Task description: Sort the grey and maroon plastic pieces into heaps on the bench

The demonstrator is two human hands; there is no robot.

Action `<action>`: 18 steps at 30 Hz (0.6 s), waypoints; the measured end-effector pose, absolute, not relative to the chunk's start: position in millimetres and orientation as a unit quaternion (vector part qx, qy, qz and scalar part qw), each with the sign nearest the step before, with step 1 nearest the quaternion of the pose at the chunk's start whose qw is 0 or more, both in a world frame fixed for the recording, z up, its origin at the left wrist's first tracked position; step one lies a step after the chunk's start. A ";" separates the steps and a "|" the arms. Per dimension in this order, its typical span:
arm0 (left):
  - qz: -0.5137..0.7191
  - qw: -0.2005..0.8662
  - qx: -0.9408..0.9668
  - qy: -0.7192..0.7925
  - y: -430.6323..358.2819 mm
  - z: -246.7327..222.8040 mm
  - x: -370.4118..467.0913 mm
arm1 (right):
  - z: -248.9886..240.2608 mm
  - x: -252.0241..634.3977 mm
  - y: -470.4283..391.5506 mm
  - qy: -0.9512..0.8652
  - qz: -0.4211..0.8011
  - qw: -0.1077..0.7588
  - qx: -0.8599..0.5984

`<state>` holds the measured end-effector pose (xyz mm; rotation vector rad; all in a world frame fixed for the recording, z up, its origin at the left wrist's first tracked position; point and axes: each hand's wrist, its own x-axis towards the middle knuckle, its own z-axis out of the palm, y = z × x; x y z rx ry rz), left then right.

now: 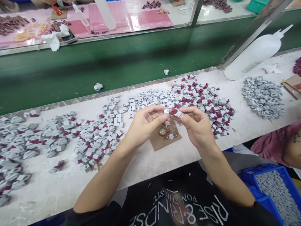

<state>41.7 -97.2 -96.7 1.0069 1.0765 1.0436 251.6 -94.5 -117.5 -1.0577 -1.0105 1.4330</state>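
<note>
My left hand (150,121) pinches a small pale grey plastic piece (166,111) between thumb and fingertips. Just beside it, my right hand (195,121) is closed on a small maroon and white plastic piece (176,112). The two pieces are held close together; whether they touch I cannot tell. Below them a piece of brown cardboard (157,142) lies on the table, with a small round metal cap (162,131) on it and a loose white bit (171,136) next to that. Behind my hands are a pile of grey pieces (150,98) and a pile of maroon and white pieces (199,91).
More grey and maroon pieces (94,150) spread over the table's left. A white squeeze bottle (254,56) stands at the back right near a grey pile (263,97). A green belt (131,59) runs behind. Another person's arm (291,147) and a blue crate (252,175) are at right.
</note>
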 end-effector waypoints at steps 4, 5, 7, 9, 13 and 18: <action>0.454 0.633 0.436 0.451 -93.7 -98.3 44.8 | -120.3 251.9 -94.0 -0.413 0.595 0.523 -0.449; 0.454 0.634 0.436 0.450 -93.0 -99.4 44.9 | -121.6 252.1 -94.2 -0.411 0.593 0.524 -0.452; 0.452 0.632 0.436 0.454 -91.8 -101.7 44.6 | -123.9 252.1 -94.6 -0.409 0.590 0.524 -0.457; 0.448 0.629 0.438 0.459 -91.0 -103.6 44.2 | -124.9 251.0 -94.7 -0.411 0.587 0.527 -0.458; 0.442 0.626 0.452 0.457 -91.3 -104.9 44.6 | -121.8 247.4 -94.7 -0.424 0.574 0.531 -0.457; 0.452 0.594 0.484 0.457 -92.3 -102.5 44.6 | -120.5 245.0 -92.0 -0.461 0.574 0.494 -0.463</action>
